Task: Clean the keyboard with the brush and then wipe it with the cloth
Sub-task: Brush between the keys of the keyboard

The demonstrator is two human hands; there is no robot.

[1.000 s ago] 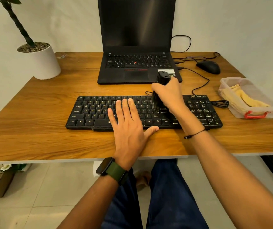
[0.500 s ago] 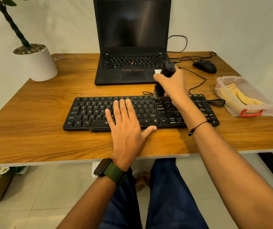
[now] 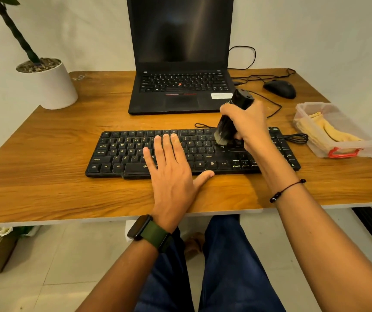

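A black keyboard lies across the middle of the wooden desk. My left hand rests flat on its centre keys, fingers spread, thumb on the desk in front. My right hand grips a black brush by its thick handle. The bristles point down and touch the keys at the upper right part of the keyboard. A yellow cloth lies in a clear plastic box at the right of the desk.
An open black laptop stands behind the keyboard. A black mouse and its cables lie at the back right. A white plant pot stands at the back left. The keyboard's coiled cable lies between keyboard and box.
My right hand moved the brush from the middle keys up to the keyboard's top edge, then down a little and rightwards onto the upper right keys. My left hand stayed flat on the keys.
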